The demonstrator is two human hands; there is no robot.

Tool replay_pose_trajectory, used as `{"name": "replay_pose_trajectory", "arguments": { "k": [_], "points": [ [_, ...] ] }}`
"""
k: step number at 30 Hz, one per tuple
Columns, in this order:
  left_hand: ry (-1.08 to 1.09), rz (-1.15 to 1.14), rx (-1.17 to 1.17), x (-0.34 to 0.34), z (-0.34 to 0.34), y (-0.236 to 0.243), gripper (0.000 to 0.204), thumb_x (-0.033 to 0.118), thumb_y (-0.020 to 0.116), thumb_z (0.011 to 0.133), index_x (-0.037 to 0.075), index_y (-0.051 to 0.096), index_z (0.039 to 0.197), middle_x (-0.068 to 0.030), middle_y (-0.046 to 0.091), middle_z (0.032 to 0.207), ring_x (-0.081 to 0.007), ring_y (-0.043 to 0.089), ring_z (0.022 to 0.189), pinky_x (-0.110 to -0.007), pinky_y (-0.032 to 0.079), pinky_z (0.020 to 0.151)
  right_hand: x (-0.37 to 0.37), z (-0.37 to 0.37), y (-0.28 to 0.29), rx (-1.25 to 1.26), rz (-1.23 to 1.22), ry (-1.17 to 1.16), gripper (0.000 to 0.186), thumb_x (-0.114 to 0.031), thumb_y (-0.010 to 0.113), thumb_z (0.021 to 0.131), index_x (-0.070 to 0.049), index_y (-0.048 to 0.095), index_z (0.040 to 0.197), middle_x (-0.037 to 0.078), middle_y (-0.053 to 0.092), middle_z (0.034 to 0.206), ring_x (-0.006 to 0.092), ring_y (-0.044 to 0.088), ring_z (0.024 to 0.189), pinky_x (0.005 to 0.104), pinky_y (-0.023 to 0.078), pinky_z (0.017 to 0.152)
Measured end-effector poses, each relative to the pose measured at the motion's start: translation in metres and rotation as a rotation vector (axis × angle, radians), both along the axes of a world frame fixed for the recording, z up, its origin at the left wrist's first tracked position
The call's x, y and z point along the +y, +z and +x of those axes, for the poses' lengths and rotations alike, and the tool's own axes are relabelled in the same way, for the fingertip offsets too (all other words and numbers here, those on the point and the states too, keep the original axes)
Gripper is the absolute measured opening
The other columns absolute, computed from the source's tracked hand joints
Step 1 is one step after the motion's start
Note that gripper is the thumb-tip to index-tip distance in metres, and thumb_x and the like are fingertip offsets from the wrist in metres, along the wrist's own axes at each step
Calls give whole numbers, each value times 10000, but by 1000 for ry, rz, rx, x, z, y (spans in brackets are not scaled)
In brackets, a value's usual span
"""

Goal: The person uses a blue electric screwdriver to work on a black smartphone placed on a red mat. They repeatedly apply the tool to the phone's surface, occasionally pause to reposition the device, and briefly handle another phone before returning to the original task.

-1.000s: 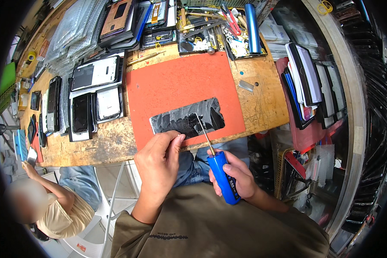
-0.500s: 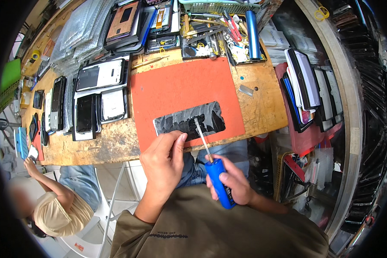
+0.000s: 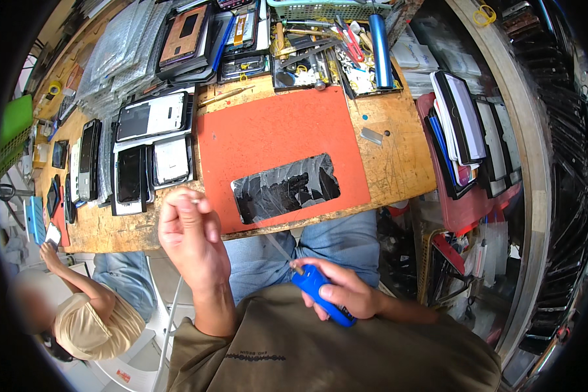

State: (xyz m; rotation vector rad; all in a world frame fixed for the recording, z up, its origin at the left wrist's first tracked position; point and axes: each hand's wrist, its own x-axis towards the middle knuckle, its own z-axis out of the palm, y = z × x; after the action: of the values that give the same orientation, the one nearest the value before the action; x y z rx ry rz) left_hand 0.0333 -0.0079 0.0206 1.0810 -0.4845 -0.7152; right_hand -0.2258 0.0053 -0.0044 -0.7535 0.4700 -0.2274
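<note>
A phone screen panel (image 3: 287, 188), black with grey smeared residue, lies on a red mat (image 3: 274, 124) near the table's front edge. My right hand (image 3: 353, 291) is wrapped round a blue handheld rotary tool (image 3: 321, 294), held low in front of my body. Its thin shaft points up and to the left, blurred, with the tip off the panel. My left hand (image 3: 196, 238) is raised left of the panel, thumb and fingers pinched together. Something small and pale shows at the fingertips, too small to name.
Stacked phones and screens (image 3: 151, 114) stand left of the mat, with bubble-wrap sleeves (image 3: 121, 52) behind. A tray of hand tools (image 3: 307, 62) and a blue cylinder (image 3: 381, 52) sit at the back. Phone cases (image 3: 460, 121) lie at right. Another person (image 3: 101, 320) sits at lower left.
My left hand has moved left and up, away from the panel's edge. The rotary tool has been drawn down toward me, its tip leaving the panel. The panel stays on the mat.
</note>
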Motion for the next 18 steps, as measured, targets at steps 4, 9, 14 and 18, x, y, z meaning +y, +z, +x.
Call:
{"name": "replay_pose_trajectory", "arguments": {
  "k": [4,9,14,18],
  "points": [
    [-287,290,-380,5,-14,-7,81,34,784,1000,2,777,1074,-64,790,988,-44,608,692,-207,465,601,3,-2,-18,54,162,-193,651,-284,477,1131,-12,240,1674,160,640,1106,183,677,758,326,565,694],
    [-295,320,-771,4,-28,-17,125,-5,806,945,9,813,1070,-73,757,928,-110,661,733,-280,505,628,9,-10,-24,28,195,-282,645,-270,486,1132,-2,245,1667,177,651,1091,202,685,741,333,569,679],
    [-327,469,-1011,3,-30,-8,64,-6,789,942,2,800,1004,-88,708,874,-168,694,756,-303,510,663,10,-12,-23,34,205,-303,645,-263,489,1133,11,243,1663,183,653,1087,208,684,734,337,571,671],
    [-316,442,-1166,1,-33,-10,31,8,794,925,7,781,952,-106,712,847,-246,702,706,-356,524,637,9,-12,-22,27,209,-316,642,-261,488,1133,16,245,1660,183,651,1083,209,682,731,338,572,670]
  ]
}}
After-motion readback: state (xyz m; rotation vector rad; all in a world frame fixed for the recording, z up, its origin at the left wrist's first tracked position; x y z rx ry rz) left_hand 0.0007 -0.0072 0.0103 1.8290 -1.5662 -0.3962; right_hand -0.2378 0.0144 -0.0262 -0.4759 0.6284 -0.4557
